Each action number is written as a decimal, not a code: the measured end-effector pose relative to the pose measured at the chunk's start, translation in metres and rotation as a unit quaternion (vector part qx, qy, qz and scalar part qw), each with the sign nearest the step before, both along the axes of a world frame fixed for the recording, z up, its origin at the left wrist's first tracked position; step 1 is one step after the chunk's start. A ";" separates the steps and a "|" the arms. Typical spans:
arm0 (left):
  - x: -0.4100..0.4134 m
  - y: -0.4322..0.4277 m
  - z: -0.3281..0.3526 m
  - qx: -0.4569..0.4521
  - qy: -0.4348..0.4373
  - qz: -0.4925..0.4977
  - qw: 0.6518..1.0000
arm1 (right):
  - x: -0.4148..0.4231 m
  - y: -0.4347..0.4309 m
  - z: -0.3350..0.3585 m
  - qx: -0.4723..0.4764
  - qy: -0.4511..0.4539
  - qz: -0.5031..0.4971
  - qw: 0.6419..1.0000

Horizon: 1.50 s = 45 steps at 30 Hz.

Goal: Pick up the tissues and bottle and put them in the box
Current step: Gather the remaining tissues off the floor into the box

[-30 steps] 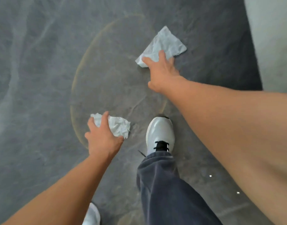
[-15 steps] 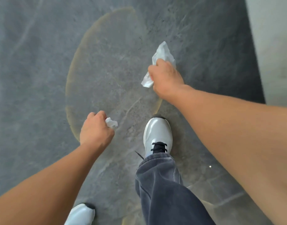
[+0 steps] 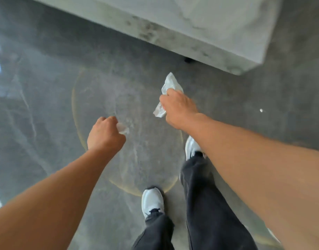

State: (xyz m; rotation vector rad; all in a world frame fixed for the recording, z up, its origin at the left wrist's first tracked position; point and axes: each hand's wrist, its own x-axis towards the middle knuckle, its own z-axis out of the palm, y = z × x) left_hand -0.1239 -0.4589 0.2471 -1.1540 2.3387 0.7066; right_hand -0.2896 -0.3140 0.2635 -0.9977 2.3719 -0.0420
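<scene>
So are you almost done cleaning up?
Partly. Both tissues look picked up: the left hand is closed on a crumpled tissue, and the right hand grips the bigger tissue. Nothing is in the box yet, and neither the box nor the bottle is in view. Still left: drop the tissues in, then find the bottle.

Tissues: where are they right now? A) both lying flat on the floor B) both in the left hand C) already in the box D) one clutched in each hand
D: the left hand is closed on a small crumpled tissue, and the right hand grips a larger tissue that sticks out above and below the fist; no box or bottle is in view.
</scene>
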 end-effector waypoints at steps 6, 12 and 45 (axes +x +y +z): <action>-0.022 0.146 0.046 0.031 0.005 -0.137 0.990 | 0.036 0.197 0.052 0.071 -0.027 -0.135 0.988; -0.020 0.312 0.056 0.072 -0.013 -0.283 0.956 | 0.090 0.387 0.059 0.108 -0.045 -0.262 0.958; -0.050 0.762 -0.064 0.040 -0.107 -0.489 0.865 | 0.204 0.777 -0.075 0.039 -0.182 -0.543 0.819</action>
